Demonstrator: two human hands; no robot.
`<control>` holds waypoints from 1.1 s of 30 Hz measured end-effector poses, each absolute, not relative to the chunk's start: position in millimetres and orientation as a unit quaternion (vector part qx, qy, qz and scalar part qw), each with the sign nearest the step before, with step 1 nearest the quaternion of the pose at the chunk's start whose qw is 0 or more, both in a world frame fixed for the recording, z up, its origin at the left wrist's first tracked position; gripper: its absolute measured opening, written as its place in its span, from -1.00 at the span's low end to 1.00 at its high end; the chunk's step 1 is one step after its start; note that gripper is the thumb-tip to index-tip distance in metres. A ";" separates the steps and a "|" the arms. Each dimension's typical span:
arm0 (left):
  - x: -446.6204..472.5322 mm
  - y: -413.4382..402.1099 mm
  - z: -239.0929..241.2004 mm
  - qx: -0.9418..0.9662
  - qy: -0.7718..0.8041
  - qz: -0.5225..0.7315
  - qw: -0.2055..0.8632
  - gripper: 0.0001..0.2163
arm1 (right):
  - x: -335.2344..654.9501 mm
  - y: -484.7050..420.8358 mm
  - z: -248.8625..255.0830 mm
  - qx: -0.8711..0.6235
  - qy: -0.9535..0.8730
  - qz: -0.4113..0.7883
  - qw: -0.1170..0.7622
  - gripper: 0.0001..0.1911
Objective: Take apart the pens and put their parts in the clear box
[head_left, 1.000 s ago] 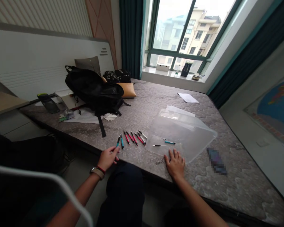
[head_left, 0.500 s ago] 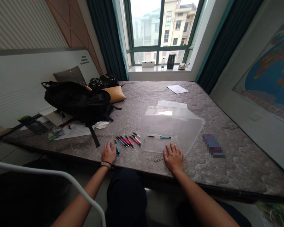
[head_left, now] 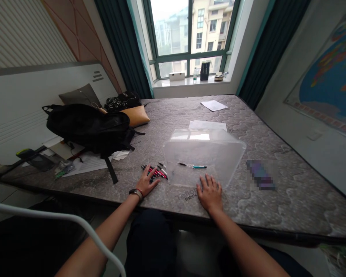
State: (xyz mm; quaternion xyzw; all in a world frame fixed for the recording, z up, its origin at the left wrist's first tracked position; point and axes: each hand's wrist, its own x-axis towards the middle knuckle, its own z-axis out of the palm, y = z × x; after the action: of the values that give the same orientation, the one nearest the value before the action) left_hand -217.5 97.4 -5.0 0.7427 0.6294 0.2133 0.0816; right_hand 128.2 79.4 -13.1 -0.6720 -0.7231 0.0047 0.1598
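Note:
My left hand (head_left: 145,182) lies over the near side of a group of several pens (head_left: 160,173), fingers spread; some pens are hidden beneath it. The pens are red, white, black and teal. To their right stands a clear plastic box (head_left: 233,154), and a teal-and-black pen (head_left: 200,167) and a black-and-white pen (head_left: 184,164) show in it. My right hand (head_left: 210,194) rests with its fingers stretched out at the box's near edge, palm on the mattress (head_left: 173,207).
A black backpack (head_left: 89,123) lies at the left beside a tan pouch (head_left: 137,116) and papers (head_left: 88,165). Behind the box are white sheets (head_left: 207,125). A blurred-out phone-like object (head_left: 261,175) lies to the right. A white curved tube (head_left: 60,217) crosses the lower left.
My left hand has moved right and forward from beside a single teal pen onto the pen group. My right hand stays at the box's near edge. The camera view has shifted slightly.

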 end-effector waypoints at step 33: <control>-214.8 106.3 12.8 0.774 0.629 0.070 -0.001 -0.72 | 128.2 79.1 -11.6 -0.670 -0.724 -0.007 0.162 -0.51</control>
State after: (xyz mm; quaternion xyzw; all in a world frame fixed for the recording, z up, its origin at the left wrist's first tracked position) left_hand -214.8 106.3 12.8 0.7741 0.6292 0.0704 -0.0015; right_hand 128.2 79.1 -11.6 -0.6701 -0.7242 -0.0069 0.1623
